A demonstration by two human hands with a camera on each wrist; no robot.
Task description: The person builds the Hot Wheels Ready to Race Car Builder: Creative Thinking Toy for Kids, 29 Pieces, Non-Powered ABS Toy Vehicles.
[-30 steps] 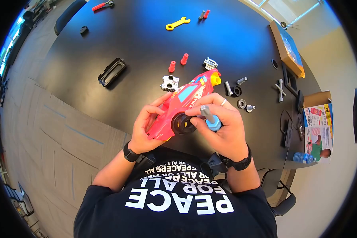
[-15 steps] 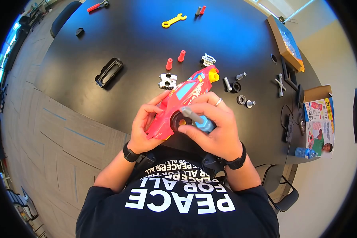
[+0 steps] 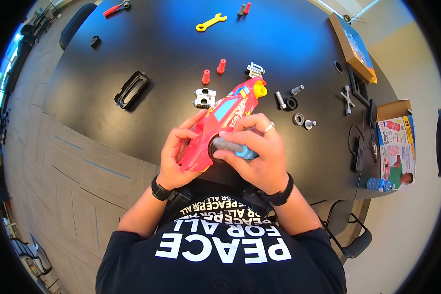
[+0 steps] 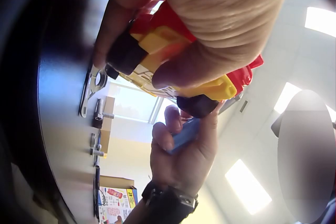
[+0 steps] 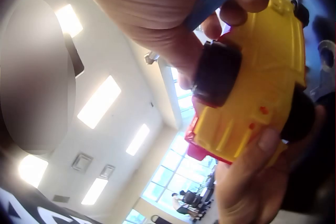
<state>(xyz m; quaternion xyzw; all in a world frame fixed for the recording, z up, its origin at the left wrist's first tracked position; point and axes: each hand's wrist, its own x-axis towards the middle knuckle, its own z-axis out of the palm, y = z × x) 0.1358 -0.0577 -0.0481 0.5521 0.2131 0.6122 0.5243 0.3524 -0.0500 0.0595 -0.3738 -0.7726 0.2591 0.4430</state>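
Observation:
My left hand (image 3: 174,154) grips the tail of a red toy race car (image 3: 225,115) with a yellow nose, held above the table's near edge. In the right wrist view its yellow underside (image 5: 262,50) shows, with my left thumb pressed on it. My right hand (image 3: 264,154) holds a toy screwdriver with a blue handle (image 3: 246,153) and grey shaft (image 3: 226,145). The shaft points left across the black rear wheel (image 3: 212,148), partly hiding it. My right fingertips are right at that wheel. The near rear wheel (image 5: 218,71) sits against the car's side.
Silver engine blocks (image 3: 204,98), red pegs (image 3: 206,77), grey bolts (image 3: 280,100) and black rings (image 3: 298,119) lie beyond the car. A black frame (image 3: 132,90) is at left, a yellow wrench (image 3: 211,22) at the back. A box (image 3: 396,139) and water bottle (image 3: 379,184) stand right.
My right hand has shifted left, closer to the wheel. The screwdriver has tipped from pointing upward to lying across the wheel. My left hand keeps its grip on the car.

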